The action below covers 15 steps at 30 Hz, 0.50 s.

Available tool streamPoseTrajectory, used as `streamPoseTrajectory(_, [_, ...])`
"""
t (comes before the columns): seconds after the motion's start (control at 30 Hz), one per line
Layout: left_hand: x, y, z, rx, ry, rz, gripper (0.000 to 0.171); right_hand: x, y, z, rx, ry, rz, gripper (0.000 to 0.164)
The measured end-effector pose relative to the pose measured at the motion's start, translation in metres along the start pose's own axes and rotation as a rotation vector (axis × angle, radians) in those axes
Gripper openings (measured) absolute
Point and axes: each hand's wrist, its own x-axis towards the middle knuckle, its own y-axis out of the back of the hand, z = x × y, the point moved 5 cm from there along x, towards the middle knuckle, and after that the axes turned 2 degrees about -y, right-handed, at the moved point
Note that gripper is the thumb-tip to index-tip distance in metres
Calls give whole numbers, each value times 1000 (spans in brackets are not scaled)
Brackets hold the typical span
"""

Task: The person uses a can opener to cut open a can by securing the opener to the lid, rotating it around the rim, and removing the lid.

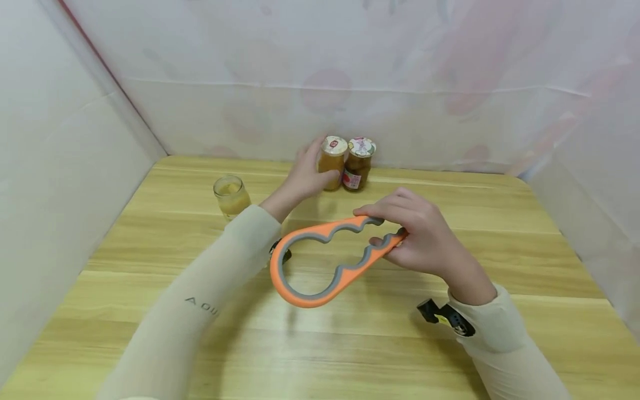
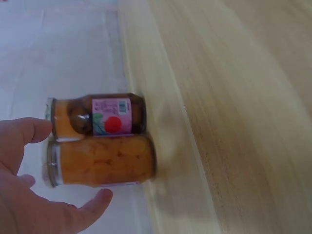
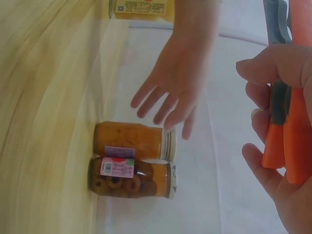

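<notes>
My right hand (image 1: 422, 233) grips the handle ends of an orange and grey jar opener (image 1: 356, 272), its large loop pointing left above the table. At the back, my left hand (image 1: 301, 179) reaches to a jar of orange fruit (image 1: 330, 164) with a pale lid. In the left wrist view, the thumb and fingers are spread around this jar (image 2: 105, 161), with a gap between thumb and glass. Right beside it stands a darker jar (image 1: 357, 166) with a pink label and a patterned lid. Both jars are upright with their lids on.
A lidless glass jar (image 1: 231, 195) with yellow contents stands left of my left forearm, partly hidden by the sleeve. The wooden table (image 1: 320, 355) ends at a pale curtain (image 1: 240, 111) close behind the two lidded jars. Pale walls flank both sides.
</notes>
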Motion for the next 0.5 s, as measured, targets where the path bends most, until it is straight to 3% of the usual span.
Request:
streamPoseTrajectory(0.1, [8,-3,-4,-17,-2,18,83,1,-1,-1,3,-2,5,42])
streamPoseTrajectory(0.23, [13,-8,-10,-136,18,32,87,1,-2,-4,5,-3,9,44])
streamPoseTrajectory(0.37, [15,-12,-18,-251,84,60,94,3,-2,-6,2,-2,3,45])
streamPoseTrajectory(0.5, [18,-16,-24,-299,118,77,95,4,-1,-7,5,-8,-3,44])
